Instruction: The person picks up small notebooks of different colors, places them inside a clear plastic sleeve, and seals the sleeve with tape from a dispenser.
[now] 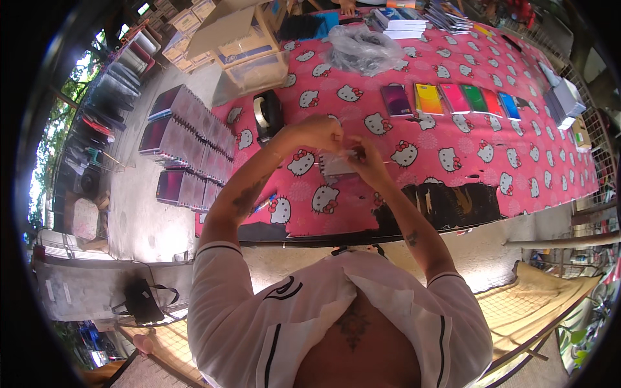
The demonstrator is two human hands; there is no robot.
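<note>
My left hand is closed, its fingers curled over the near middle of the table. Close beside it, my right hand has its fingers pinched together. What the fingers hold, if anything, is too small or see-through to make out. Just below the hands lies a small pale spiral notebook, partly hidden by my right hand. A black tape dispenser with a roll of tape stands to the left of my left hand.
A pink cartoon-cat cloth covers the table, torn at the near edge. Small coloured notebooks lie in a row at right. Stacked spiral notebooks stand left. Behind are cardboard boxes, crumpled clear plastic and book stacks. Another person's hand rests at the far edge.
</note>
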